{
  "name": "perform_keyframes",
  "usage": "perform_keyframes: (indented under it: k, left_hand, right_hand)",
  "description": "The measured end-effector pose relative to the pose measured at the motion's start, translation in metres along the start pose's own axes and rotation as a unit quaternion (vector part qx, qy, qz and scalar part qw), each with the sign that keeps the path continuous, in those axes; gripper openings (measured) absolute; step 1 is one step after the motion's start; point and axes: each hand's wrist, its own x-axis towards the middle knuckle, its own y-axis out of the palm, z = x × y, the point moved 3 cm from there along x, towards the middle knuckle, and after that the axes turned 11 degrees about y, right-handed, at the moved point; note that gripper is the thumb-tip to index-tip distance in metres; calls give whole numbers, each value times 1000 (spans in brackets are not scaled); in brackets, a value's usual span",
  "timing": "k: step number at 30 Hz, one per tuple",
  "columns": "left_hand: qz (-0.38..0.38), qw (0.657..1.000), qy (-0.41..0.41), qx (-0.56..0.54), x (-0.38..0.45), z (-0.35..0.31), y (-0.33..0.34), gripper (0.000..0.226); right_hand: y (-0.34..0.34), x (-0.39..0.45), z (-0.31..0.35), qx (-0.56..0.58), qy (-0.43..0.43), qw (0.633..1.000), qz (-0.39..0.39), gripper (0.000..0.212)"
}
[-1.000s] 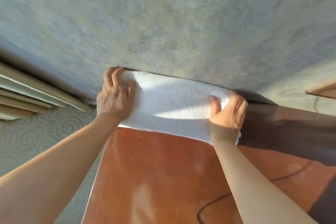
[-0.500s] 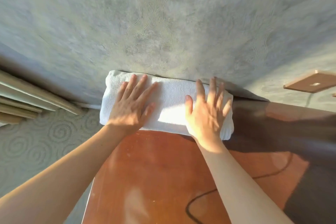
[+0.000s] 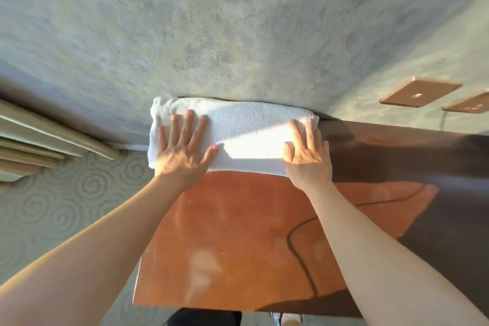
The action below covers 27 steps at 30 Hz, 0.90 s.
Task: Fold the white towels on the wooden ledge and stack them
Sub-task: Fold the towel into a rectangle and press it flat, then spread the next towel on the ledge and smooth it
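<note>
A folded white towel (image 3: 246, 130) lies along the back of the reddish wooden ledge (image 3: 238, 241), tight against the wall. My left hand (image 3: 184, 148) rests flat on the towel's left part with its fingers spread and straight. Over the towel's right end, my right hand (image 3: 308, 153) presses flat too, its fingers pointing toward the wall. Neither hand grips the cloth. No other towel is in view.
The grey-green patterned wall (image 3: 238, 34) rises right behind the towel. Two brown wall plates (image 3: 420, 91) hang at the right. A dark cable (image 3: 301, 251) curves over the ledge's right half. Carpet with swirls (image 3: 66, 204) and curtain folds (image 3: 31, 137) lie to the left.
My hands let go of the towel's ends and laid flat on top of it; since half a second ago they have slid apart, the right one out to the towel's right end.
</note>
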Motion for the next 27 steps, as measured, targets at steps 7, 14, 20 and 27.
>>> perform_keyframes:
  k: [7, 14, 20, 27]
  left_hand:
    - [67, 993, 93, -40, -32, -95, -26, 73]
    - [61, 978, 198, -10, -59, -238, -67, 70]
    - [35, 961, 273, -17, -102, -417, -90, 73]
    - [0, 916, 400, 0, -150, -622, -100, 71]
  right_hand:
    - [-49, -68, -21, 51, 8, 998, 29, 58]
    - [-117, -133, -121, 70, 35, 997, -18, 62]
    - [-179, -202, -268, 43, 58, 995, -68, 64]
    - [-252, -298, -468, 89, 165, 970, -153, 65]
